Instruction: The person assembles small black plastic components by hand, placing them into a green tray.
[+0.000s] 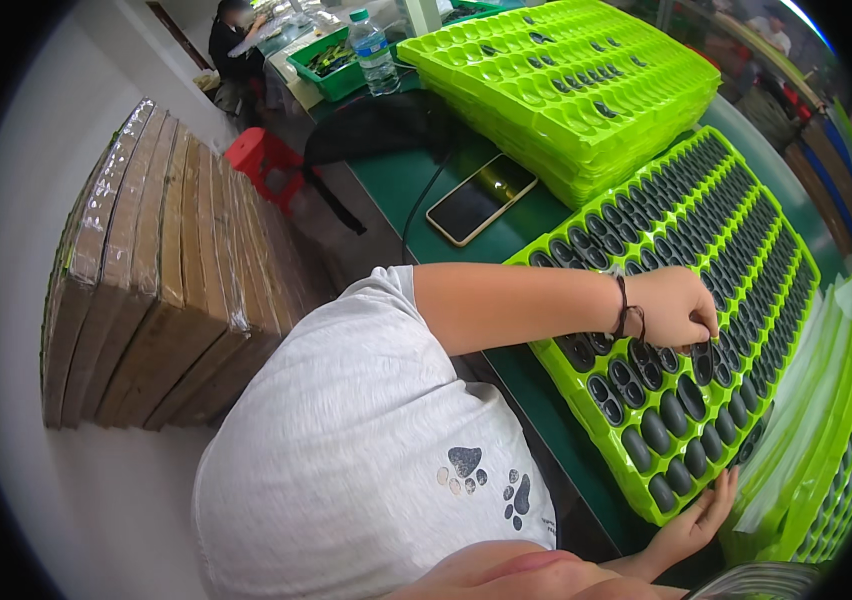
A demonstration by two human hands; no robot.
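A lime-green moulded tray lies on the table before me, its rows of pockets filled with small black oval parts. Most show a hollowed, detailed side; several near the close corner show a smooth dark face. Across the tray reaches my left hand, a dark band on its wrist. Its thumb and fingers pinch a black oval part, tilted up over the pockets. Beside the tray's near right edge is my right hand, with another black oval part at its fingertips; its grip is partly hidden.
A tall stack of lime-green trays stands behind, beside a phone, a black bag and a water bottle. More green trays lean at right. Wrapped cardboard and a red stool stand left. Another person sits far back.
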